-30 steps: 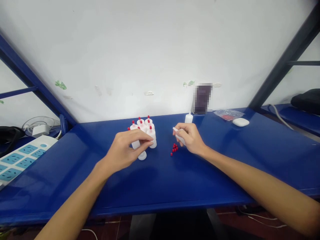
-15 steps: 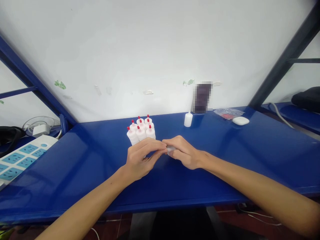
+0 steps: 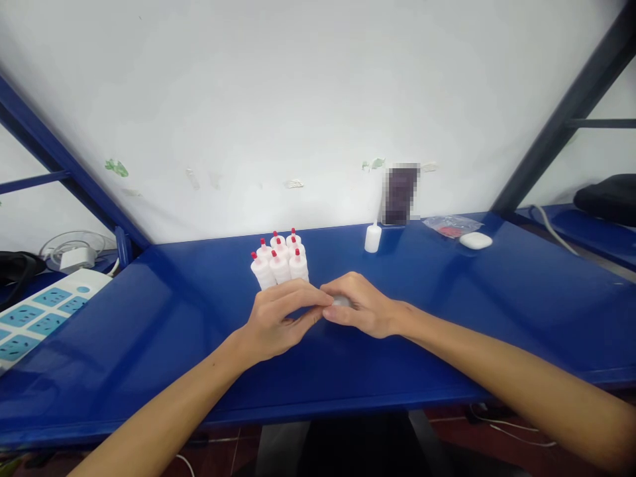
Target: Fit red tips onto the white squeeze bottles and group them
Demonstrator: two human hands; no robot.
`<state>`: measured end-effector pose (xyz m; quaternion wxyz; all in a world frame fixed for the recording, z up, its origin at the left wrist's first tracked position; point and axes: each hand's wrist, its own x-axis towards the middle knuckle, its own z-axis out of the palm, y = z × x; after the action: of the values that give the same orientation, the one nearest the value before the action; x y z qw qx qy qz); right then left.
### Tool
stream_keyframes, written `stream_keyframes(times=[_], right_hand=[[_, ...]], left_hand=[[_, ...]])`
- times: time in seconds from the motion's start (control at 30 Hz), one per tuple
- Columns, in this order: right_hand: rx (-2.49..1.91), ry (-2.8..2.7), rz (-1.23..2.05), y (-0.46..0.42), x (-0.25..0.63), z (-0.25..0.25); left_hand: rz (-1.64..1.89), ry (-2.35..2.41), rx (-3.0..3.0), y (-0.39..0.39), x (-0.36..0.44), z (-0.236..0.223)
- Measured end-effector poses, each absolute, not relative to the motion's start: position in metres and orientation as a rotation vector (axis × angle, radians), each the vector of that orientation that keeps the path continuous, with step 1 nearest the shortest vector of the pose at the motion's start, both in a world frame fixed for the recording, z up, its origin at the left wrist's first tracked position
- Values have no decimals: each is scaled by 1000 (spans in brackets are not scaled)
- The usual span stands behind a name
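Observation:
My right hand point(image 3: 360, 305) is closed around a small white squeeze bottle point(image 3: 342, 302), mostly covered by the fingers. Thumb and fingers of my left hand point(image 3: 285, 315) are pinched together, meeting the right fingertips at one end of that bottle. What lies between the left fingertips is hidden. Just behind my left hand stands a tight group of several white squeeze bottles point(image 3: 279, 264) with red tip caps. Another white bottle point(image 3: 373, 238), its pale nozzle without a red cap, stands upright farther back, right of centre.
A pixelated dark, upright object point(image 3: 400, 195) leans on the wall. To its right lie a clear plastic bag point(image 3: 450, 226) with red pieces and a white rounded case point(image 3: 476, 240). A power strip point(image 3: 44, 318) lies at the left of the blue table point(image 3: 163, 344).
The bottle between my hands has turned slightly, and my right fingers have shifted round it. My left hand keeps its pinch in nearly the same place. The view has shifted a little.

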<state>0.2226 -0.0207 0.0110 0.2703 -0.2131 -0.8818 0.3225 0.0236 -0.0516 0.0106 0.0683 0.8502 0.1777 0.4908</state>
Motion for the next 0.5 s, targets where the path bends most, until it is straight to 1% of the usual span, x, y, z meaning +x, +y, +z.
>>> stream_keyframes(times=[0.13, 0.27, 0.4, 0.5], right_hand=[[-566, -2393, 818, -19, 222, 9], [-513, -2401, 763, -19, 222, 8], [-583, -2365, 739, -21, 220, 8], [-590, -2302, 714, -20, 220, 9]], left_hand=[[1414, 496, 2644, -51, 24, 10], [1433, 494, 2624, -53, 28, 8], [1425, 599, 2509, -54, 30, 8], [1417, 682, 2441, -51, 21, 18]])
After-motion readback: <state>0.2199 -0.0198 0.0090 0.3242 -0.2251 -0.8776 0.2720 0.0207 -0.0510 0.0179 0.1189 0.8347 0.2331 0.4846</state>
